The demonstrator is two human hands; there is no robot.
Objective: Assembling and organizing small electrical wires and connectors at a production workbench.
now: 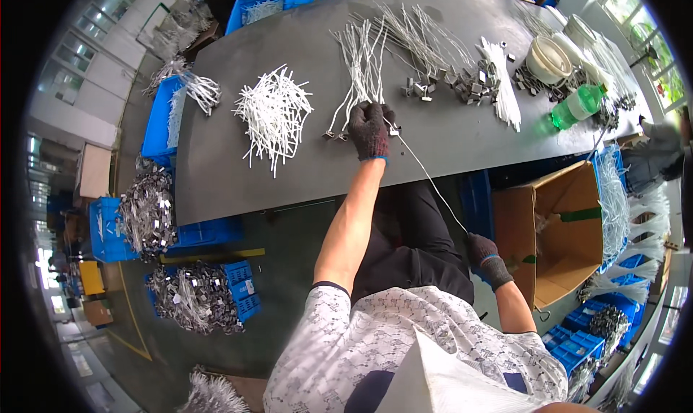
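Observation:
My left hand (pixel 369 130), in a dark knit glove, is closed over the lower ends of a bundle of thin white wires (pixel 361 56) on the grey table (pixel 209 157). Small dark metal clips (pixel 334 134) lie beside it, at the wire ends. A single white wire (pixel 426 169) runs taut from next to that hand, over the table's near edge and down to my right hand (pixel 482 253). The right hand, gloved too, is low by my thigh, closed on the wire's end. What lies beneath the left fingers is partly hidden.
A pile of short white tubes (pixel 273 116) lies to the left. Rightward are dark metal pieces (pixel 473 85), a white strip bundle (pixel 499 81), a white bucket (pixel 548 59) and a green bottle (pixel 580 107). An open cardboard box (pixel 514 233) stands by my right hand.

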